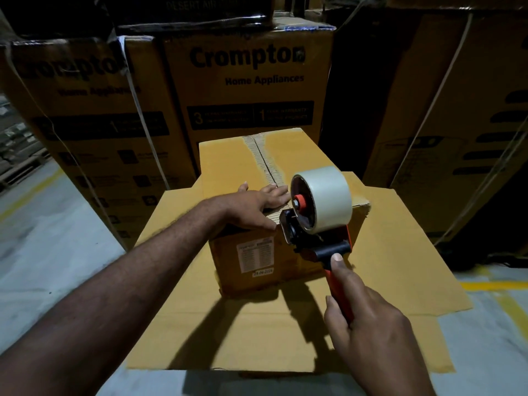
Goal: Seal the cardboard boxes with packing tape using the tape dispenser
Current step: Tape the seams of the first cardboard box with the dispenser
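The cardboard box (251, 164) in front of you is brown, matte and rectangular. Along its top seam the paper skin is torn away, so the pale ribbed corrugation shows in one long strip. One white printed label (255, 254) sits on its near face. The box stands on one flat cardboard sheet (200, 324), smooth and of the same brown, which spreads wider than the box on every side.

You have one tape dispenser (314, 241), with a black plastic body and an orange handle. It carries one tape roll (328, 201), which is thick, round and pale with a dull shine. The dispenser head is at the near top edge of the box, at the end of the seam.

Your left hand (257, 207) lies flat on the top flaps at the near edge, fingers straight, thumb over the edge. Your right hand (368, 324) is wrapped round the orange handle, its thumb stretched along the black part.

On the far side two tall cartons (245, 81) with "Crompton" print are visible. The floor (43, 252) is grey with yellow lines.
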